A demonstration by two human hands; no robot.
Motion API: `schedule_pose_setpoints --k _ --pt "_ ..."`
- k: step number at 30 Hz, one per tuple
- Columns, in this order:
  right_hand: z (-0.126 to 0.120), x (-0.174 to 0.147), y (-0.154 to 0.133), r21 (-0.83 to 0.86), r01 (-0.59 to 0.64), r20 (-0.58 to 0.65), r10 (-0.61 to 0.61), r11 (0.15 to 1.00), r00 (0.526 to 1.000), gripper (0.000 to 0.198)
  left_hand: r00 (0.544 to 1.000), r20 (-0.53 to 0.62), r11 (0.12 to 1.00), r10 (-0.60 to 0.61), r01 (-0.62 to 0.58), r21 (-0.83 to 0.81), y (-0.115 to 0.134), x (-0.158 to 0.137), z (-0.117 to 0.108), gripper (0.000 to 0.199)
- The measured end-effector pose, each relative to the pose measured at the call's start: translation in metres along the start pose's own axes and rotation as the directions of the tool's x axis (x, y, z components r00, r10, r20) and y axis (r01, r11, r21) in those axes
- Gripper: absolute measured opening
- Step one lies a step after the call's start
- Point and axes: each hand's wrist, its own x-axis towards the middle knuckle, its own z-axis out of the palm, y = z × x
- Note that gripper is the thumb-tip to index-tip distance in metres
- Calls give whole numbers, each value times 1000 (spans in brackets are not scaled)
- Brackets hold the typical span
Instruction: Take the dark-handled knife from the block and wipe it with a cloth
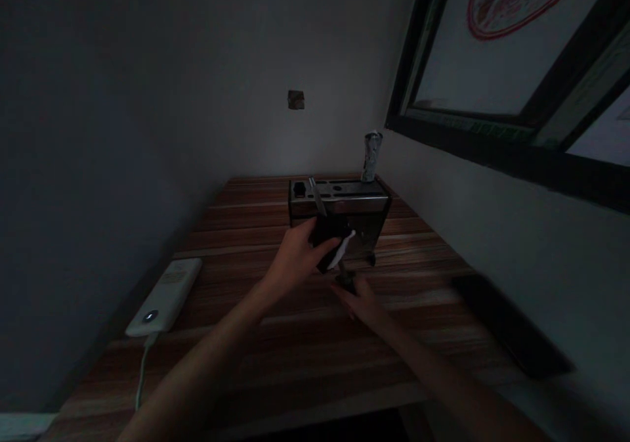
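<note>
Grasping a dark piece [327, 230], the left hand [298, 251] has its thumb across the near face, beside a white strip [340, 253]. The piece is above the table [236, 222], ahead of the right hand [363, 301], whose fingers are clenched on a dark handle [346, 280]. A metal shaft [317, 196] projects beyond the left hand, away from the person; whether it and the handle form one part cannot be told in this low light. Judged by appearance, the piece is light and fairly soft, best pinched across its sides; the shaft is probably stiff and slippery, so the handle is the safer hold. Directly beyond both hands stands a metal box [361, 204] with slots in its top, the main obstruction to forward reach; contact between shaft and box cannot be confirmed. A silvery upright object [371, 156], possibly easy to tip, stands at the box's far right. Left of the left hand lies a white device [165, 297] with a cable [141, 376]; well right of the right hand lies a dark slab [509, 327].
</note>
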Motion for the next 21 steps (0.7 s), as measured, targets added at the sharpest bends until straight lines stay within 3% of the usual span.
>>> schedule_pose_setpoints --k 3,9,21 --pt "3 -2 -1 0 -46 -45 46 999 998 41 999 -43 996 -13 9 -94 5 3 -11 30" --pt "4 -3 -1 -71 -53 19 54 996 998 40 982 -170 957 -79 27 -289 7 7 -29 34" --pt "3 -4 -1 -138 83 56 -76 987 996 36 931 -357 886 -80 -98 -453 4 7 -44 34"
